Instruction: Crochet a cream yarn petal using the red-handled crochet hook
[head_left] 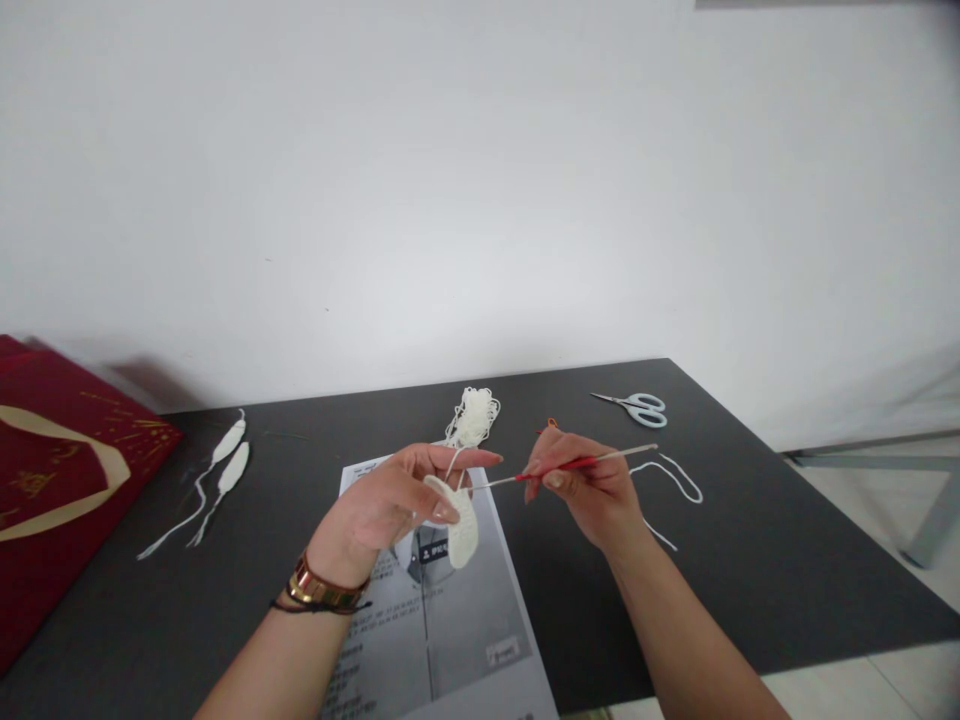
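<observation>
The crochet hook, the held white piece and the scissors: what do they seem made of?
Crochet hook: probably metal, slim ends greyish and smooth; the red grip may be plastic. White piece: matte yarn, shown by its stitched rows; fibre unclear. Scissors: blades likely metal, thin and grey; smooth pale handles look like plastic.

Black desk (765, 580), far edge near white wall (480, 200). Left end: dark red bag (71, 480), gold print, cream strap. Right of bag: two slim white crocheted pieces (234, 467), side by side, tails toward near edge. Printed sheet (499, 575), mid-desk, runs toward near edge, partly covered. Grey-handled scissors (636, 404) near far right corner, tips pointing left. Loose white strand (700, 493), curved, between scissors and near edge. Past right edge: grey metal frame (930, 515), pale tiled floor (814, 690).
</observation>
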